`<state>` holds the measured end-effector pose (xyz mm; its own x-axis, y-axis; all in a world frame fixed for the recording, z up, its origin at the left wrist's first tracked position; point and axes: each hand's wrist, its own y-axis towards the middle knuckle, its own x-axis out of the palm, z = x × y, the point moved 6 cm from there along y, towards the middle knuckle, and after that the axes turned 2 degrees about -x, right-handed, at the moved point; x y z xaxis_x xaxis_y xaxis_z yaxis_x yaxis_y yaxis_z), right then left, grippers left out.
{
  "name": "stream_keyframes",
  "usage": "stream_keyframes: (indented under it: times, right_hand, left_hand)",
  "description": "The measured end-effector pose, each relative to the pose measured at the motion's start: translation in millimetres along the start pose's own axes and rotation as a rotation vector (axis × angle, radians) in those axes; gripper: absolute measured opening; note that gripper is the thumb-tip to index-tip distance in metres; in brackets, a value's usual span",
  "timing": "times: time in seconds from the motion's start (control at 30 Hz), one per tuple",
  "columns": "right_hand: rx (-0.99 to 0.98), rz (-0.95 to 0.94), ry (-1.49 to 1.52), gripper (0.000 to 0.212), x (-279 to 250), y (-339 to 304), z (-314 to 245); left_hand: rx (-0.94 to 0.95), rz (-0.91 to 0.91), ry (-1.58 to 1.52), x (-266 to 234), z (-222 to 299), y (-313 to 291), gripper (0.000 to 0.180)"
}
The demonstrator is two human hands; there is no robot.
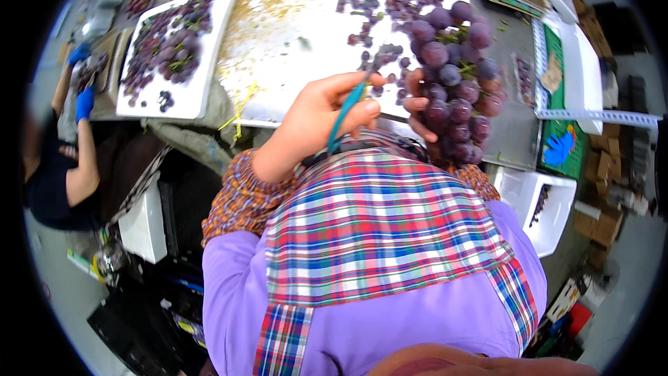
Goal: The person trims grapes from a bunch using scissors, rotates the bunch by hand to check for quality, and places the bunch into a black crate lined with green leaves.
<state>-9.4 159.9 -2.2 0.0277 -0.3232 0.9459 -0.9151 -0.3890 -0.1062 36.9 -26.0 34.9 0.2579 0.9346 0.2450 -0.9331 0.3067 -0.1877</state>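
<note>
Evidently the bunch of purple grapes is held up in front of the plaid apron, at the near right of the white board, w/ the right hand behind it; that hold prob. takes the weight from the back and leaves the left side open to the snips. Smaller grape clusters lie spread on the board's far part, prob. for easy reach. Right-hand fingers are curled round the bunch's left side, clamped on it; palm & thumb hidden. The left hand extends from the near left, wrist slightly bent, back of hand up, thumb & fingers together on the snips' teal handle. Snips tilt far & right; blades look blurred, so can't tell if they're apart.
</note>
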Motion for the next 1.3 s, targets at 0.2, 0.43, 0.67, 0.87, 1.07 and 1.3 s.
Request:
stream_keyframes:
  times: [0.2,0.43,0.67,0.87,1.07,1.3]
  right_hand:
    - [0.34,-0.255,0.211,0.08,20,-3,6]
    - [0.439,-0.301,0.267,0.082,18,-4,7]
    - [0.385,-0.287,0.195,0.081,16,0,8]
    - [0.353,-0.272,0.156,0.08,15,0,10]
    - [0.341,-0.247,0.139,0.079,12,0,12]
    - [0.312,-0.221,0.113,0.078,10,-3,12]
  left_hand:
    - [-0.013,0.019,0.037,0,-6,0,0.041]
    - [0.016,0.012,0.152,3,-6,0,0.046]
    - [0.036,0.037,0.198,7,-4,-3,0.046]
    - [0.048,0.027,0.255,12,-2,-4,0.046]
    - [0.037,-0.012,0.308,14,-1,-3,0.047]
    - [0.081,-0.032,0.3,18,0,-1,0.047]
